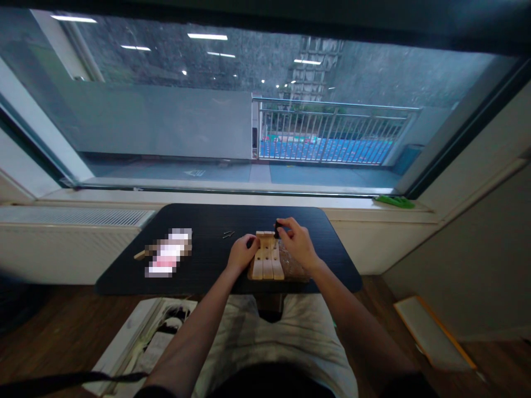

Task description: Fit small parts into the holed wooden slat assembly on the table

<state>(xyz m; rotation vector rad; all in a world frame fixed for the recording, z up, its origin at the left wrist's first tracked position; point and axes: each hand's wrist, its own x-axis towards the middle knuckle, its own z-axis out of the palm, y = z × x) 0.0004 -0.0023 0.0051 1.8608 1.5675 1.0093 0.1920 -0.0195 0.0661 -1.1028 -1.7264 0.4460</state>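
On the dark table lies a pale wooden piece (267, 267) of slats side by side, with several round holes and a raised far end. Along its left edge, my left hand (240, 256) is closed with thumb and fingertips against the wood. A dark spot shows between those fingers; whether it is an object or a gap I cannot tell. My right hand (299, 243) pinches a small black cylinder-like piece (277, 228) upright at the far right corner of the wood. Under my right wrist is a brown, shiny, mottled slab (293, 264), partly hidden, right beside the slats.
Several small metal screws or pins (228, 234) lie left of my hands on the table (207, 271). Farther left are a blurred-out item (169, 251) and a wooden stick (141, 255). A radiator (74, 243) and a window sill (348, 203) border the table.
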